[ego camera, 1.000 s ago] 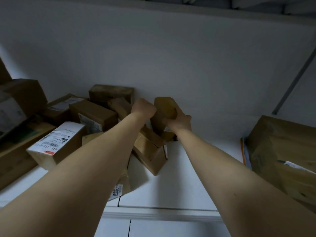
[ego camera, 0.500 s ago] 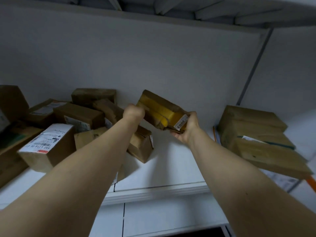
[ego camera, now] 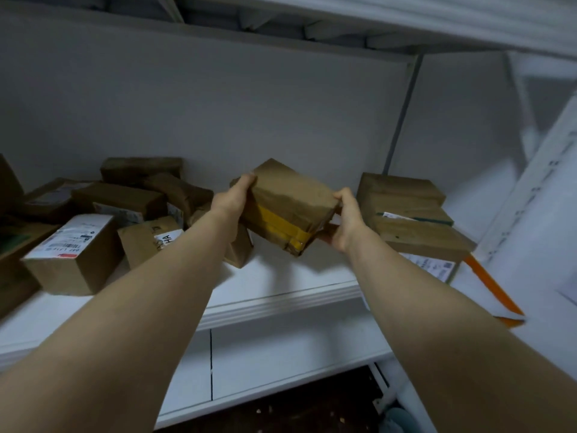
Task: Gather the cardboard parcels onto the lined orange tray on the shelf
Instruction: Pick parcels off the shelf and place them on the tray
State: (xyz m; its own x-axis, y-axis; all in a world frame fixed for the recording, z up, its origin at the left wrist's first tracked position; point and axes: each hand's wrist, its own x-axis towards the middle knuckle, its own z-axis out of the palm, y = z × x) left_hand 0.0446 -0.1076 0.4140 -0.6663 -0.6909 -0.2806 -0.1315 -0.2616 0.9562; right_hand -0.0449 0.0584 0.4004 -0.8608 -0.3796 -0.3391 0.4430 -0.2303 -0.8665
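Head view shows both hands clasped on one cardboard parcel (ego camera: 288, 204), held in the air above the white shelf (ego camera: 281, 285), tilted with its yellow-taped side facing near and down. Half a second ago only the right hand cradled it from below while the left fist was still at the pile; now the left hand (ego camera: 232, 200) is curled over the parcel's far-left corner and the right hand (ego camera: 345, 220) wraps its right end, thumb on top and fingers beneath. The parcel has travelled right, away from the heap of parcels (ego camera: 125, 210) at left and nearer the stacked parcels (ego camera: 406, 210) on the right. Those rest on the orange tray (ego camera: 490, 285), whose edge pokes out near the right wall.
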